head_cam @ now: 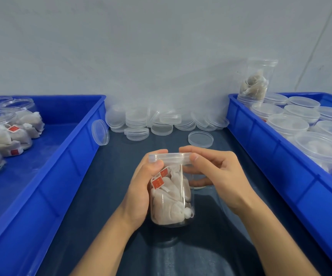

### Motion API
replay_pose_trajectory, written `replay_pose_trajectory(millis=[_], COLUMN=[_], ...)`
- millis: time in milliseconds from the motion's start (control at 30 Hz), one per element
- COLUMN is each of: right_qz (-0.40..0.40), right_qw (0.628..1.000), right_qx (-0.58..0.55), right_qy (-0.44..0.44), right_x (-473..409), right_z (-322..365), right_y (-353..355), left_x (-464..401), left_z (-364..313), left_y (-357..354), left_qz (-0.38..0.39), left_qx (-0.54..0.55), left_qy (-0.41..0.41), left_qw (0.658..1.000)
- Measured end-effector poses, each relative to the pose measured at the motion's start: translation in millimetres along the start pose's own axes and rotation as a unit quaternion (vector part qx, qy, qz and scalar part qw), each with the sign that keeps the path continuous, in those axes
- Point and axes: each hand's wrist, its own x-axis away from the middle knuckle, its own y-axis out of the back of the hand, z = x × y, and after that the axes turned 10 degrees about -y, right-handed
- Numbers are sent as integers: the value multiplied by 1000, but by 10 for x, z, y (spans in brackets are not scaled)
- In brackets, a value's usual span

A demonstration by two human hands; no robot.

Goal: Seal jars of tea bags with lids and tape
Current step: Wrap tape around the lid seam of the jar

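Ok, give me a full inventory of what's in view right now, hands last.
Clear plastic jar of tea bags: one, lid on, held at centre above the dark blue table.
Blue plastic bin on the left: one, holding several open clear jars of tea bags.
Blue plastic bin on the right: one, holding many lidded clear jars, one more stacked on top at its back corner.
Loose clear plastic lids: a pile, uncounted, along the grey wall between the bins; one lies flat nearer, one leans on the left bin.
Left hand: grips the jar's side.
Right hand: fingers on the lid's rim.
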Motion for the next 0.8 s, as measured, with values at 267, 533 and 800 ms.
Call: replay_pose_trajectory(millis=[267, 533, 800], right_qz=[-8, -7, 2], right_qw=[1000, 1000, 1000], right_qx=[3, 10, 9], right_qy=[-2, -8, -10], right_x=[-12, -21, -24], right_z=[-26, -39, -23], right_y=[-5, -29, 7], left_x=[-37, -38, -49], left_z=[22, 83, 88], left_y=[-6, 41, 15], left_qz=[12, 24, 22], left_qx=[-16, -1, 7], left_qy=[1, 2, -1], left_qw=[1000, 1000, 1000])
